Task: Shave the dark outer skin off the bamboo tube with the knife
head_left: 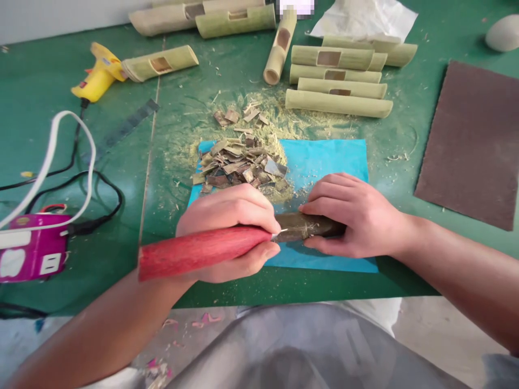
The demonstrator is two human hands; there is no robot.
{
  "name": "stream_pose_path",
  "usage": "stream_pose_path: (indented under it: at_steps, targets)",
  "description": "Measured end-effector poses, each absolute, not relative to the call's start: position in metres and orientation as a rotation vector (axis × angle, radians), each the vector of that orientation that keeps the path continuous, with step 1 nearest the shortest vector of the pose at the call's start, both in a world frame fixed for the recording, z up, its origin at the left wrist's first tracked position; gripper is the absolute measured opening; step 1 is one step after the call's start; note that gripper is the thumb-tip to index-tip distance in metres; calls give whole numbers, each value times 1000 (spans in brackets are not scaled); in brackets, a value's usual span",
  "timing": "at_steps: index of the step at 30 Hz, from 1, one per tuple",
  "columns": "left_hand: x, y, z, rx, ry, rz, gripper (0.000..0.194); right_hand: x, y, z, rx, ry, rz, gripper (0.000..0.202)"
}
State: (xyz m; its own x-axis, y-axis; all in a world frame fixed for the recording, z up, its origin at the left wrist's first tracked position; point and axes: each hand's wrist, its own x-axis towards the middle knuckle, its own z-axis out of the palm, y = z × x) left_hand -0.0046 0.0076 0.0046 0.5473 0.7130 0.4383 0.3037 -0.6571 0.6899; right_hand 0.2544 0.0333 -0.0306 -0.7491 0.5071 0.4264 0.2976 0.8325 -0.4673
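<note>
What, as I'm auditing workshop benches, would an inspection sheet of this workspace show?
Surface: green table, dusted with pale debris; blue sheet under the work.
Job's things: red-handled tool, tip at the dark tube; contact unclear.
Clutter: chip pile, partly on the blue sheet; light bamboo tubes farther back.
Hands: left hand grips the red-handled tool; right hand holds the dark tube.
Cables: white cable and black cable, looped near the purple box.
Surroundings: pink scraps on the floor.

Red-handled tool (205, 249): left of centre, near-horizontal, metal tip pointing right. Dark cylindrical piece (291, 220): lying crosswise, right of centre, pale scoring visible.
</note>
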Motion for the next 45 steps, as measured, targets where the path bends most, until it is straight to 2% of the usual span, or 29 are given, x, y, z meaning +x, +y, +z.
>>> stream_pose_path:
  at_steps: [11,17,21,25,27,38,42,45]
  targets:
    - [4,4,2,2312,691,990,11,253,33,-30,-566,-2457,470,29]
    - [1,-1,1,2251,777,1033,14,254,33,-33,-568,-2444,479,30]
    - [-1,4,-3,2181,764,1139,9,253,32,-34,-567,-2438,485,29]
    - [-3,10,-2,2191,643,1099,29,253,33,-33,-572,-2440,488,29]
    - [-3,10,0,2206,657,1036,32,253,33,-33,-569,-2443,485,29]
    - [2,5,-2,2201,704,1049,6,254,33,-32,-572,-2453,506,28]
    - [4,3,1,2233,761,1068,17,255,33,-32,-578,-2462,496,27]
    - [4,3,1,2222,773,1113,16,255,33,-32,-581,-2460,491,28]
